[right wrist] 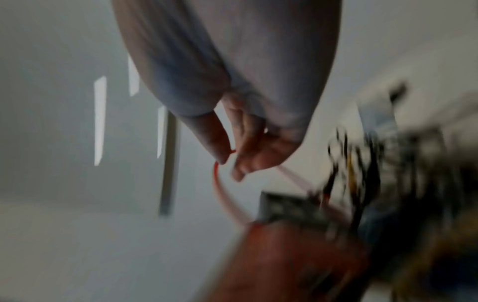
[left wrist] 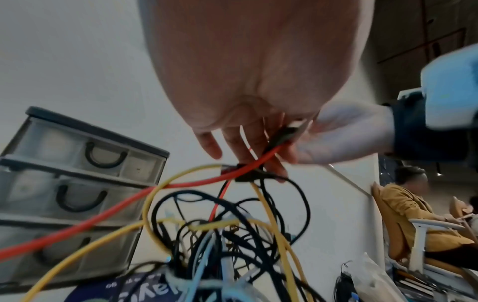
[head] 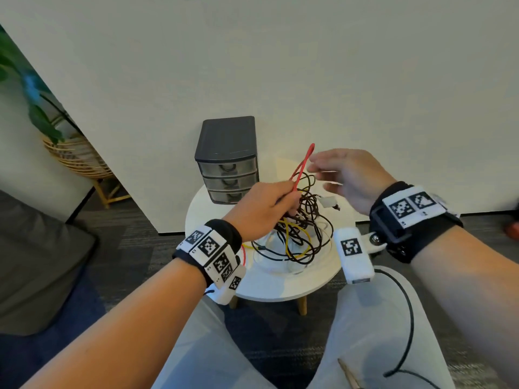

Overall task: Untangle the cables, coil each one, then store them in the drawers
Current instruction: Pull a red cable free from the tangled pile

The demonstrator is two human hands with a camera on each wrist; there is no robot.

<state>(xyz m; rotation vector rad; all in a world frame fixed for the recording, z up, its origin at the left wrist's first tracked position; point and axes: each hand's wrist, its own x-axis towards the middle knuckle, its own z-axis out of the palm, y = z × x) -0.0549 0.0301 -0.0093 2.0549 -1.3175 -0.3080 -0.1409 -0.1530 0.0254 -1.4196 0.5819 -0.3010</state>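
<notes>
A tangle of black, yellow and red cables (head: pixel 300 234) (left wrist: pixel 232 235) lies on a small round white table (head: pixel 280 284). My left hand (head: pixel 269 203) (left wrist: pixel 245 147) grips the red cable (head: pixel 304 161) (left wrist: pixel 103 216) together with some black strands, lifted above the heap. A red loop stands up from that fist. My right hand (head: pixel 342 175) (right wrist: pixel 230 161) is at the loop's top, and the blurred right wrist view shows thumb and forefinger closed on the red cable (right wrist: pixel 216 173). A dark three-drawer unit (head: pixel 227 164) (left wrist: pixel 77 183) stands behind the tangle, all drawers closed.
A white connector (head: pixel 328 202) lies behind the heap. The wall rises directly behind the table. A plant in a rattan stand (head: pixel 75 155) and a grey sofa (head: pixel 33 248) are at the left. A black cable (head: pixel 407 304) crosses my right thigh. A seated person (left wrist: pixel 403 214) is off to the right.
</notes>
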